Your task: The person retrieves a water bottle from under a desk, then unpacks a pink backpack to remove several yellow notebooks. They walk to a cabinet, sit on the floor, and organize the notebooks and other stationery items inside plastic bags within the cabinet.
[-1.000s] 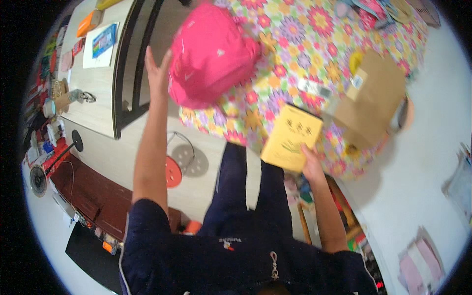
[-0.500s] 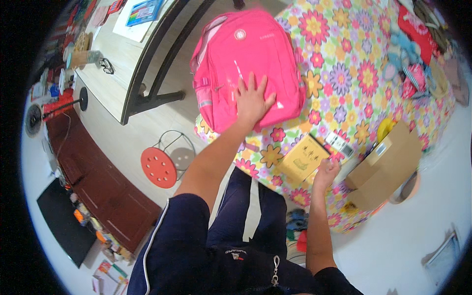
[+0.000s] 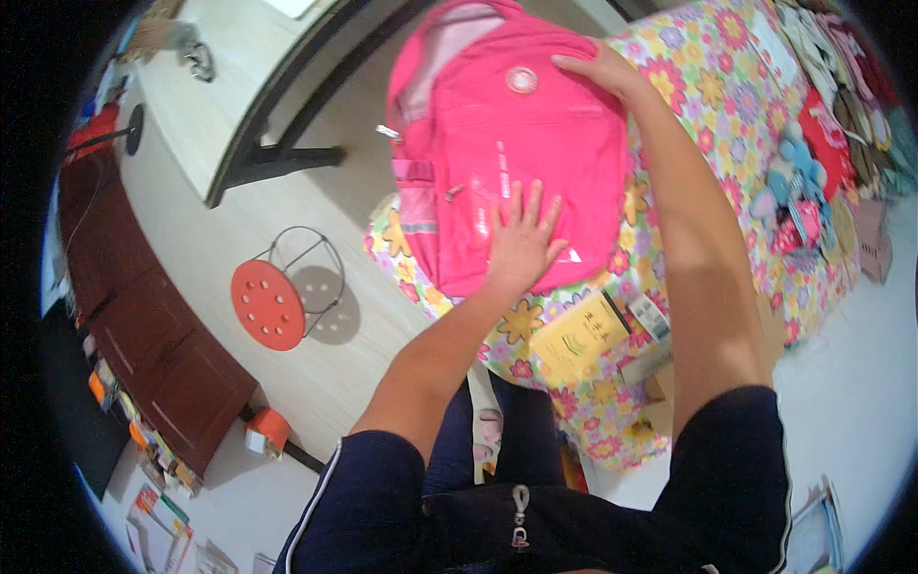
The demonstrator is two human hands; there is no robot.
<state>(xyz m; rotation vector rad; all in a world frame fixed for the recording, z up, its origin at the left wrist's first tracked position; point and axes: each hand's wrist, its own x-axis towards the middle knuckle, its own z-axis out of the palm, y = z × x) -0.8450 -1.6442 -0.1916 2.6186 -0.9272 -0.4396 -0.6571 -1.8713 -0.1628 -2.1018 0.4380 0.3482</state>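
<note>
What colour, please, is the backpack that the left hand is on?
The backpack is bright pink; it shows best in the head view.

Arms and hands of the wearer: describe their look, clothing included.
Short navy sleeves with thin white piping cover the upper arms. Both forearms are bare. The left hand and right hand show no gloves, and no watch or bracelet is visible.
</note>
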